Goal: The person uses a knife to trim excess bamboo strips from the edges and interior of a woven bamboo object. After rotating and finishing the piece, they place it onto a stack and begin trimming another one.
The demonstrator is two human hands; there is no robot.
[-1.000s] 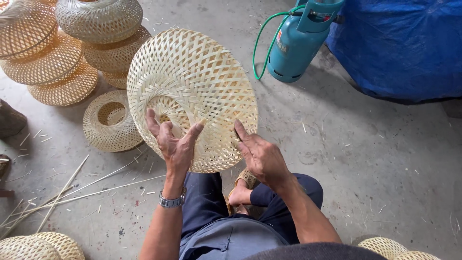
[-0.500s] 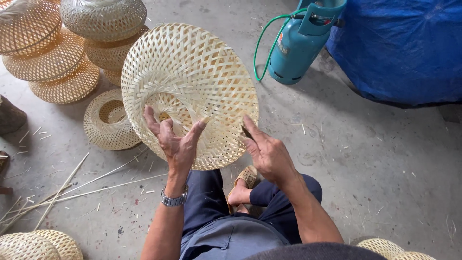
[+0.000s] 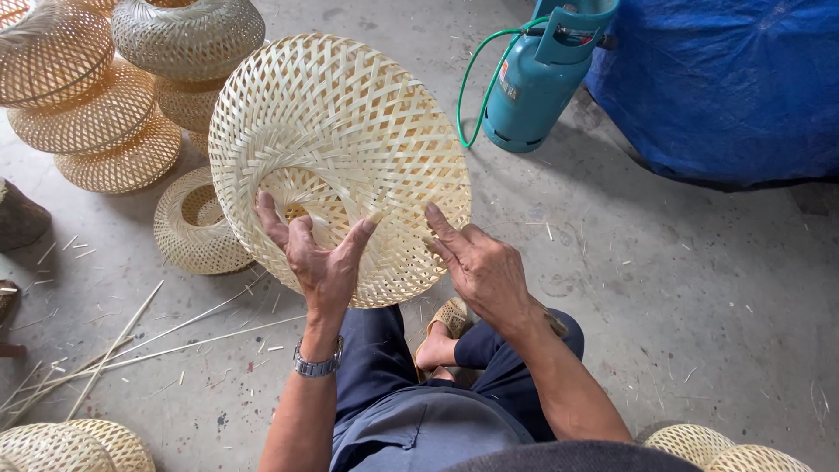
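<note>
both hands brace the big woven bamboo shade (image 3: 341,157) tilted above the knees: left hand (image 3: 316,262) fingers spread inside its opening, right hand (image 3: 481,267) flat-fingered on the near rim, so it stays steady.

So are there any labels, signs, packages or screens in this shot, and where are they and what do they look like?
Label on the teal gas cylinder, top centre-right: a small pale patch with a red mark on its side.
Wristwatch on the left wrist: silver metal band, face not visible.
No signs, packages or screens show.
</note>
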